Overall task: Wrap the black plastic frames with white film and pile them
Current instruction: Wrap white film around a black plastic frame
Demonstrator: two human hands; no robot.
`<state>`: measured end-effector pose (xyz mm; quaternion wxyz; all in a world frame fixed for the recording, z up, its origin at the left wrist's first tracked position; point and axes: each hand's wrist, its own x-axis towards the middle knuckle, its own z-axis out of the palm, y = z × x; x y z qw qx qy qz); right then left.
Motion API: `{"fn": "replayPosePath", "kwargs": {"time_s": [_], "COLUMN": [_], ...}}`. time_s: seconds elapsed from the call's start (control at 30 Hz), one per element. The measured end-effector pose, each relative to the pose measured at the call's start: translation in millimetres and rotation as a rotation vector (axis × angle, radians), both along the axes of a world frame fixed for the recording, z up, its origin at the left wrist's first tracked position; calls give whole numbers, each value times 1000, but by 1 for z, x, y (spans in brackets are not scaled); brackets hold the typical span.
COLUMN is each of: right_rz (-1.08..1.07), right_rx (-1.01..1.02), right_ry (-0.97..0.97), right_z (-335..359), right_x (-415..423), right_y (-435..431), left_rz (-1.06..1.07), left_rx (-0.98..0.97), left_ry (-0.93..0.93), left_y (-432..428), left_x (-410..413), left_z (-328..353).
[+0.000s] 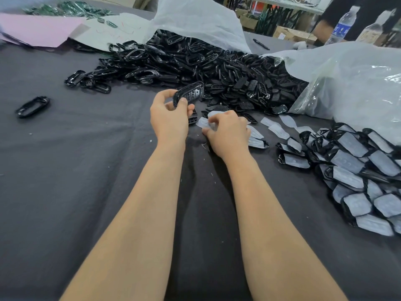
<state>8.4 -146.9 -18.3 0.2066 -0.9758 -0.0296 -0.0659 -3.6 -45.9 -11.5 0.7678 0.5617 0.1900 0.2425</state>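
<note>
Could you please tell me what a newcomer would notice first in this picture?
The big heap of black frames spilling from a plastic bag across the far middle of the table. Next, the wrapped pile at right, and in the centre the left hand holding a frame while the right hand pinches white film.

unwrapped black frames, main heap: uncountable | lone black frame far left of heap: 1 | film-wrapped frames right of heap: dozens | loose white film pieces before heap: roughly 7 | plastic bags behind and right of heap: 2 | bottles beyond heap: 2 | pen: 1
</note>
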Motion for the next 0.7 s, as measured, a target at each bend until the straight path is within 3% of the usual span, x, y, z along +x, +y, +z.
{"fn": "replayPosePath", "kwargs": {"time_s": [0.13,0.37,0.53,0.6,0.7], "right_rz": [-24,-21,-22,-29,-86], "right_rx": [26,-58,-26,186,678], "right_ry": [-93,-55,-130,-207,-255], "right_z": [-3,0,-3,-1,7], "right_x": [-3,-4,-5,-5,-3], "right_y": [2,3,6,4,-4], "left_rz": [-15,-39,-62,-58,-51], "left_rx": [3,19,64,83,99], "left_ry": [10,22,11,17,23], "left_y": [-1,-3,-5,-5,-4], "left_x": [0,-1,-2,-1,0], "left_z": [0,-1,-2,-3,-3]}}
